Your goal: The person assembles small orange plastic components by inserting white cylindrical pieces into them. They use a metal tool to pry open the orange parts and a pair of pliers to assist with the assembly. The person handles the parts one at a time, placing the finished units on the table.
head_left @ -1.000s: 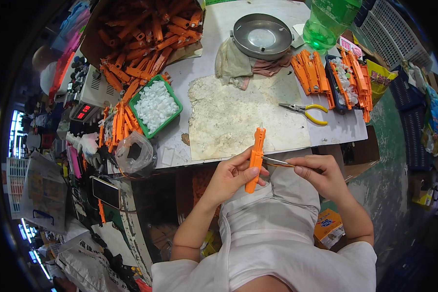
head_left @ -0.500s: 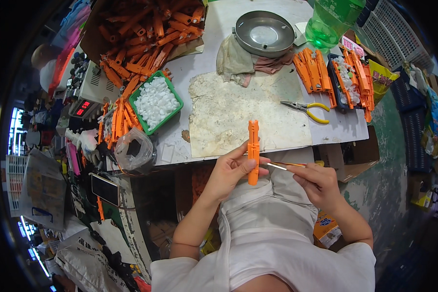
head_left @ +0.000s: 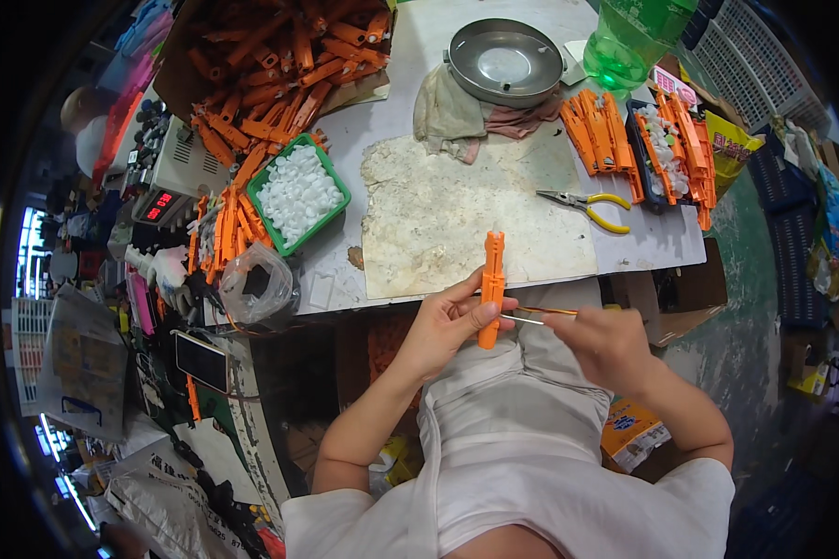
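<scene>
An orange plastic part [head_left: 492,291], long and narrow, stands nearly upright in my left hand [head_left: 450,328] over my lap. My left thumb and fingers are closed on its lower half. From my right hand [head_left: 611,347], two slim metal prongs [head_left: 524,320] reach left toward the part's lower end; they look like tweezers. Fingers of that hand are curled around the tool, somewhat blurred. Whether the tips touch the part is hard to make out. Beyond my hands lies a worn pale board [head_left: 466,224], on the white table [head_left: 340,279].
A green basket [head_left: 331,221] of small white pieces stands left, near a heap of orange parts [head_left: 280,84]. Yellow-handled pliers [head_left: 606,210] lie at right, below rows of orange parts [head_left: 598,135]. A metal pan [head_left: 505,65] and green bottle [head_left: 625,42] stand farther back.
The orange part has shifted slightly right and leans a little. My right hand has turned, its fingers more curled over the tool, and the prongs are a bit nearer the part.
</scene>
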A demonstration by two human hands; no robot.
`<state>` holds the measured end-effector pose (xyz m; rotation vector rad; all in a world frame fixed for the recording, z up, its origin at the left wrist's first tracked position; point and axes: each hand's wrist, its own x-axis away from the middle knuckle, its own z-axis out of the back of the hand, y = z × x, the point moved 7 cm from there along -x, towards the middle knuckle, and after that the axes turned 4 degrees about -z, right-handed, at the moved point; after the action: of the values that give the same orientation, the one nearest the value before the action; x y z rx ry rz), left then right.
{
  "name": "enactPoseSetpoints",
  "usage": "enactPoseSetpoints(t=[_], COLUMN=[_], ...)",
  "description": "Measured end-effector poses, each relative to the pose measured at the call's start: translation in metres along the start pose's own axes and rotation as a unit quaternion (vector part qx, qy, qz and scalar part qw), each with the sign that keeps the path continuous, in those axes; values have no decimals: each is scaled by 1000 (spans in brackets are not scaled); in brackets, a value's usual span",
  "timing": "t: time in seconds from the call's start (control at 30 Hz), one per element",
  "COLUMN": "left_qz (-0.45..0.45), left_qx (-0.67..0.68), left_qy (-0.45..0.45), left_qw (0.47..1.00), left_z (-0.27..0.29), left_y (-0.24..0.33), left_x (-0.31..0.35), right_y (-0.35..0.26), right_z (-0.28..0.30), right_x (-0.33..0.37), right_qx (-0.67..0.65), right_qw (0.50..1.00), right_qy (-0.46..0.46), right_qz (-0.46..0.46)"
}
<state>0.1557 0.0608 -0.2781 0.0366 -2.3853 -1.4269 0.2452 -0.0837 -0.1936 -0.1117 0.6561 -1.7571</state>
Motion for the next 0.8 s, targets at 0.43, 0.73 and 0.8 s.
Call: enactPoseSetpoints(t=[0.43,0.73,0.8], left_qz=[19,-385,-391], left_qx=[52,3,39], left_qy=[-124,144,147], left_qw=[991,912,908], left_z=[-45,-12,-10], left_y=[13,27,36], left_x=[-3,-12,-17], right_y=[55,47,45], right_z=[-21,-75,-71], right_x=[-49,-41,-43], right_qx=[-585,-659,-560], right_qw=[757,662,759], right_qy=[-11,77,14], right_qz=[-292,-348,-333])
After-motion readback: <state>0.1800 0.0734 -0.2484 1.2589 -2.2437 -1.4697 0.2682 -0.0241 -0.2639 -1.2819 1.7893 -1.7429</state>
